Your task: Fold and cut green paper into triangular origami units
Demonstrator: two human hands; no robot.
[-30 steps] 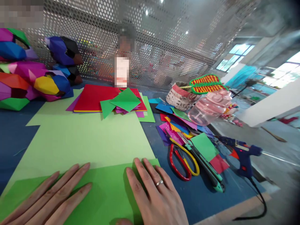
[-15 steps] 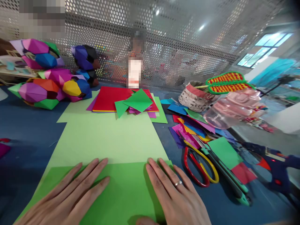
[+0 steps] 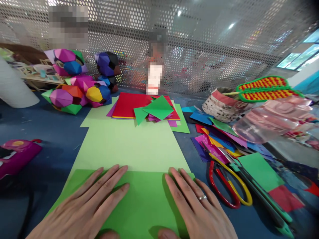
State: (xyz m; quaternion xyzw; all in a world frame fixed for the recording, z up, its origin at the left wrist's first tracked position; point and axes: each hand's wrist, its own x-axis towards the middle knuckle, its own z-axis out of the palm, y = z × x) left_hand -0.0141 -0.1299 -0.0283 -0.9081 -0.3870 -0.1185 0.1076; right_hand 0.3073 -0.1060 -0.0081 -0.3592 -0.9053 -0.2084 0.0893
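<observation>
- My left hand (image 3: pixel 84 209) lies flat on the green sheet (image 3: pixel 144 202), fingers spread and straight, gripping nothing; the palm's weight pins the paper down.
- My right hand (image 3: pixel 199 212) does the same on the sheet's right side, fingers released and pressed flat, with a ring (image 3: pixel 202 198) on one finger. Its fingertips sit just at the sheet's far edge, which I judge keeps that edge lined up.
- The green sheet is right in front of me, under both hands, lying on a bigger pale green sheet (image 3: pixel 132 146) that runs away from me across the blue table (image 3: pixel 54 139).
- The scissors (image 3: pixel 228 184) with red and yellow handles lie just beside my right hand, and a green craft knife (image 3: pixel 269 202) lies past them; both look handy for that hand.
- A pile of colored paper scraps (image 3: pixel 216 139) is spread behind the scissors.
- Farther back, a stack of sheets with red on top (image 3: pixel 129 104) carries folded green pieces (image 3: pixel 156 109), well apart from my hands.
- Folded paper shapes (image 3: pixel 77 89) in many colors stand at the far left, near the perforated screen (image 3: pixel 199 39).
- A pink plastic bottle (image 3: pixel 269 121) lies on its side to the right, by a woven basket (image 3: pixel 221 104).
</observation>
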